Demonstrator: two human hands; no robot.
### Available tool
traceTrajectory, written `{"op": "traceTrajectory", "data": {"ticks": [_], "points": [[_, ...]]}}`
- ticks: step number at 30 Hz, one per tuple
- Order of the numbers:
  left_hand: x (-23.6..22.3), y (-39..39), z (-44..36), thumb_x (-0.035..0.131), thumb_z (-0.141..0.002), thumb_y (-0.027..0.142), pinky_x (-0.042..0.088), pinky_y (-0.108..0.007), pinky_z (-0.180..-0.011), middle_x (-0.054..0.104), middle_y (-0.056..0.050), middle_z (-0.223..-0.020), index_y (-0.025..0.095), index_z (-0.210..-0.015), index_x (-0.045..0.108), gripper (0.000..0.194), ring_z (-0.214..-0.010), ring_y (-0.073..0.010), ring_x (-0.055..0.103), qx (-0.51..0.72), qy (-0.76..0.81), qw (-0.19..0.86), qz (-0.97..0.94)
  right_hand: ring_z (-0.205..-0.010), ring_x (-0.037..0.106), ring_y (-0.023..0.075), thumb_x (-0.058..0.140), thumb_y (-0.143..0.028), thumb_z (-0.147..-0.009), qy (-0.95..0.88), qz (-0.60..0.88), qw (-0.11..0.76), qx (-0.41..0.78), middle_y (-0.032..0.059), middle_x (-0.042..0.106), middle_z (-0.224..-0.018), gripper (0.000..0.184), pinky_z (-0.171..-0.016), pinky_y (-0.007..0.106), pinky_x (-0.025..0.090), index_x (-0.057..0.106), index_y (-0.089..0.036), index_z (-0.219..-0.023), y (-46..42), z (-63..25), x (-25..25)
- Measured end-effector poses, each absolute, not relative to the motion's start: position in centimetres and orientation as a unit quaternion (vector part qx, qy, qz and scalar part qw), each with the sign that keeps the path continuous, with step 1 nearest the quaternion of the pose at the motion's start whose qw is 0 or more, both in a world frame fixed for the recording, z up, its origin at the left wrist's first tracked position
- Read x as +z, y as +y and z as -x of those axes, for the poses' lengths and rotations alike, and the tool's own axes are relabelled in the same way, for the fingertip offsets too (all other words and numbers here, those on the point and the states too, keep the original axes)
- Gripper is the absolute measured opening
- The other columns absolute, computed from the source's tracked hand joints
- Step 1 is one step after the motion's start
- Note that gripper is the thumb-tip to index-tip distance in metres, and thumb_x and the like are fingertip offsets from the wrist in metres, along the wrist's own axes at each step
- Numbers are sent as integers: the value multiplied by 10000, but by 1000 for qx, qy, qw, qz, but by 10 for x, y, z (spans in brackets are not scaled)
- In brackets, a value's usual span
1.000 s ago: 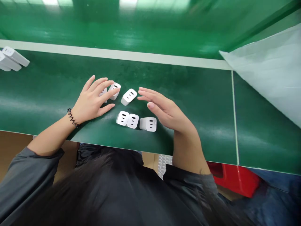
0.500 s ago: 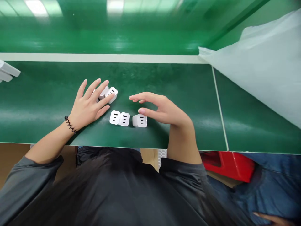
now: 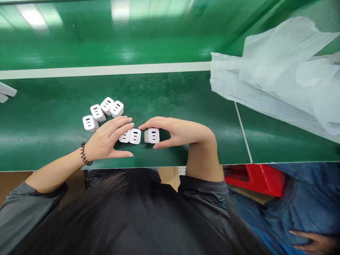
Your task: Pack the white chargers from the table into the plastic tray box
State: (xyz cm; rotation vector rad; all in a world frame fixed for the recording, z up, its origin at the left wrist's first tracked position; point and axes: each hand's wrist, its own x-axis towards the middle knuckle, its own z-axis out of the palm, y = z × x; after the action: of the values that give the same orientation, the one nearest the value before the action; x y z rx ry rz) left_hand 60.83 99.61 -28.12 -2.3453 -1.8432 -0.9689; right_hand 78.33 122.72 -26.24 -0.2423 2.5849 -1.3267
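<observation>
My left hand [image 3: 107, 141] has its fingers spread, reaching over the left side of two white wall chargers standing side by side. One of these chargers [image 3: 124, 137] is partly covered by the fingers, while its neighbour [image 3: 135, 136] shows its port face fully. Around a third charger [image 3: 152, 136] curves my right hand [image 3: 176, 131], fingers along its far side and thumb at its near side; I cannot tell whether they touch it. Beyond my left hand stand several more chargers [image 3: 107, 105] in a slanting group, port faces up.
The table [image 3: 172, 90] is green with a pale strip [image 3: 106, 70] along the back. White sheeting [image 3: 273, 78] spreads across the right rear. More white pieces [image 3: 7, 90] lie at the far left edge. Below the table, at right, are a red stool-like object [image 3: 265, 180] and another person's hand [image 3: 315, 242].
My left hand has left the rear chargers, grouped at left with the one that stood apart, and come to the front pair. My right hand has lowered around the right front charger.
</observation>
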Motion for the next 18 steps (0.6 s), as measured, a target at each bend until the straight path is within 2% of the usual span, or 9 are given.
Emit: {"op": "traceTrajectory", "data": {"ticks": [3,9,13,18], "points": [[-288,1001,-611,731,-797,538,504,-496,-1041,555,-200,-1362,171,-1506,267,923,-1274,-314,543,-325,-595,-43,734,-1192,580,261,704,-487,-820,880,90,102,-454,68,611,-1317,637,-1020,431,472,517,-283,-1393,1222,-781,-264],[-300,1000,-609,667,-883,432,584,-326,-855,666,-123,-1208,193,-1470,333,717,-1054,-216,672,-337,-612,-92,710,-1178,588,256,696,-451,-839,883,108,60,-453,82,614,-1302,612,-1009,422,490,505,-264,-1389,1208,-774,-270],[-299,998,-605,671,-890,381,580,-297,-848,674,-102,-1211,205,-1413,418,607,-1047,-196,677,-346,-626,-54,696,-1209,574,256,678,-397,-864,885,113,-10,-452,89,601,-1330,569,-1034,431,486,496,-257,-1384,1201,-770,-272],[-293,997,-600,695,-874,294,580,-351,-902,677,-109,-1206,214,-1408,419,606,-1095,-214,660,-380,-610,28,695,-1209,575,268,682,-387,-865,883,97,-152,-433,84,615,-1303,531,-1031,466,496,506,-284,-1356,1194,-768,-274]]}}
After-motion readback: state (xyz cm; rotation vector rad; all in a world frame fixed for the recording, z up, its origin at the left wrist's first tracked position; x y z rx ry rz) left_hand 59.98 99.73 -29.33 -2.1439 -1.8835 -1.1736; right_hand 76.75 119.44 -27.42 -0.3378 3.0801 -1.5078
